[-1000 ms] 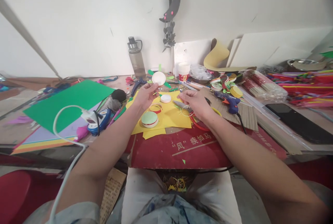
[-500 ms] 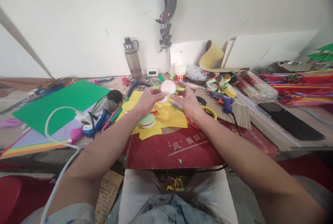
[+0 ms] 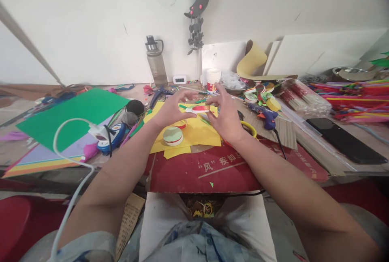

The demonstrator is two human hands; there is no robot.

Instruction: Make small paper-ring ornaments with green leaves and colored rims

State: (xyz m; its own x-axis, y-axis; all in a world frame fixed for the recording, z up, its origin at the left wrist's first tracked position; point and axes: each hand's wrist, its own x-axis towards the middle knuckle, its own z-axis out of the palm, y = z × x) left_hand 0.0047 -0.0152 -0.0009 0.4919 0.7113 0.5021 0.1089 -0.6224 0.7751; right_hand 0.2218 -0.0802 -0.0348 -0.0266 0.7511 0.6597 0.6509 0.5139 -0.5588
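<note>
A short cut-off paper cup piece (image 3: 201, 108), red and white round its side, is held up edge-on above the yellow paper sheets (image 3: 200, 132). My left hand (image 3: 172, 110) has its thumb at the piece's left end, with the fingers arched above. At the right end, my right hand (image 3: 225, 112) grips it between thumb and curled fingers. A bit of green shows beside the piece at its left. Below my left hand, a cup piece with a pale green top (image 3: 173, 136) rests on the yellow paper, and another red-edged ring (image 3: 180, 124) lies just behind it.
A blue glue gun (image 3: 269, 121) and a black phone (image 3: 334, 140) lie to the right. Stacked paper cups (image 3: 213, 78) and a water bottle (image 3: 157, 65) stand at the back. Green card (image 3: 73, 118) and a white cable (image 3: 73, 191) are on the left.
The cup piece has turned from showing its round white face to showing its red and white side. It sits slightly lower, and my fingers have spread higher around it.
</note>
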